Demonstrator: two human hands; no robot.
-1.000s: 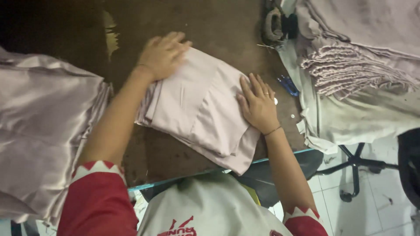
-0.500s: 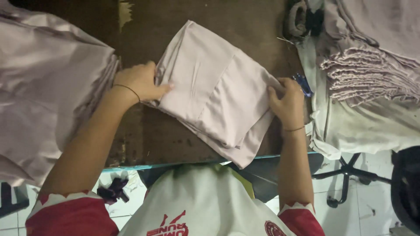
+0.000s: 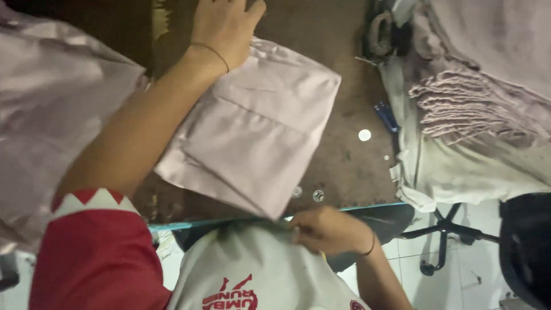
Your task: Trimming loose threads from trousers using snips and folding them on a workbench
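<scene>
Folded lilac cloth (image 3: 252, 129) lies on our brown bench (image 3: 338, 34), its lower corner over the near edge. Our left hand (image 3: 227, 23) presses flat on its far corner, fingers spread. Our right hand (image 3: 327, 229) pinches the near corner shut. Stacked cloth (image 3: 476, 103) sits at the right edge.

pale lilac folded cloth (image 3: 252, 132), brown table (image 3: 338, 34)

- You have a single view, from the camera on your head
- It looks steeply down, close over the brown table (image 3: 344, 34) and your own chest
- No second view shares the scene
</scene>
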